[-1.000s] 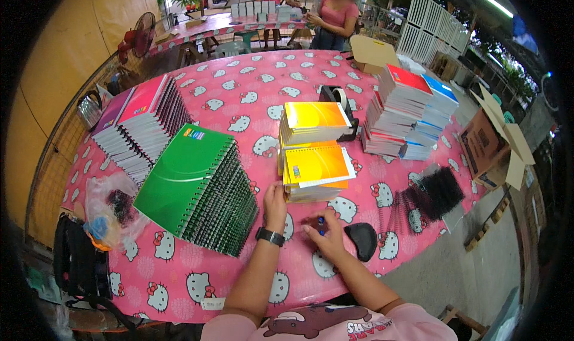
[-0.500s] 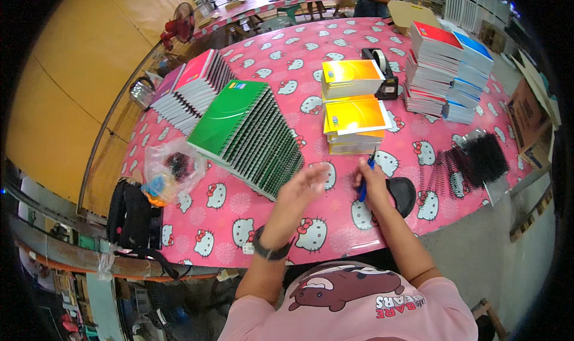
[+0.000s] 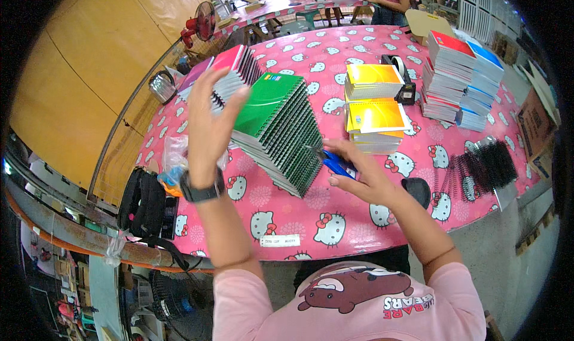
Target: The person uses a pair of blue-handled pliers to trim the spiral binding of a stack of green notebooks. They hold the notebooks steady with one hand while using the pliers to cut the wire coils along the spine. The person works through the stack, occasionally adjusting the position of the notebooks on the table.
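Rising at the left side of the green notebooks, the left hand has crossed over from their right front corner; its fingers are spread, thumb apart, holding nothing visible, and whether it touches the covers I cannot tell. The spiral-bound pile leans between both hands, so the work in hand now seems to centre there. The blue-handled pliers have swung over from near the yellow notebooks, jaws at the coiled edges, contact unclear. The right hand has its fingers wrapped around the handles, pointing leftward, forearm slanting up from the lower right.
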Demonstrator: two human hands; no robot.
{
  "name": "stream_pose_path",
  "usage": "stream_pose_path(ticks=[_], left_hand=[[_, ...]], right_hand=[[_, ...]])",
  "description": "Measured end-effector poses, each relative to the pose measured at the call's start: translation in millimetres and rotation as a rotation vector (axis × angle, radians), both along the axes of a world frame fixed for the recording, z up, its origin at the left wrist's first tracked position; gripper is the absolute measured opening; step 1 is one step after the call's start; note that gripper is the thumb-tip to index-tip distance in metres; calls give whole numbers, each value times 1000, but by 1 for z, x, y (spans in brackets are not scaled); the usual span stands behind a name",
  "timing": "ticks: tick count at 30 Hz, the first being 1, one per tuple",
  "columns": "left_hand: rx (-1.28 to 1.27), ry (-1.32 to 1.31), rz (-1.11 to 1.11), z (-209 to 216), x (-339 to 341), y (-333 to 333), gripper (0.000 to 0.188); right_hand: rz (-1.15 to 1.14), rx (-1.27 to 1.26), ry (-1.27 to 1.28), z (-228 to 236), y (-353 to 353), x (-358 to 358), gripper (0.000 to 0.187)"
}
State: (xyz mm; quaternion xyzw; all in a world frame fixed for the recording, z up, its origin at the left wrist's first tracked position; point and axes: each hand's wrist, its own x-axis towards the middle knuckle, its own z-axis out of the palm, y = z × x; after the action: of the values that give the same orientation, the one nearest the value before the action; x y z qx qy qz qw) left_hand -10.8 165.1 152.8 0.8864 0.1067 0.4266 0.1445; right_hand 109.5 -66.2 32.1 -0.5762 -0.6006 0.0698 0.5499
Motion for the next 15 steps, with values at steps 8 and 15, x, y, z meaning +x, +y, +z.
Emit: stream_pose_path(ticks=[8, 15], left_hand=[[34, 600, -267, 9, 39, 8, 98], [97, 604, -168, -3, 38, 6, 80]], right_hand=[[-79, 257, -350, 34, 48, -7, 49], [-94, 273, -353, 26, 53, -8, 50]])
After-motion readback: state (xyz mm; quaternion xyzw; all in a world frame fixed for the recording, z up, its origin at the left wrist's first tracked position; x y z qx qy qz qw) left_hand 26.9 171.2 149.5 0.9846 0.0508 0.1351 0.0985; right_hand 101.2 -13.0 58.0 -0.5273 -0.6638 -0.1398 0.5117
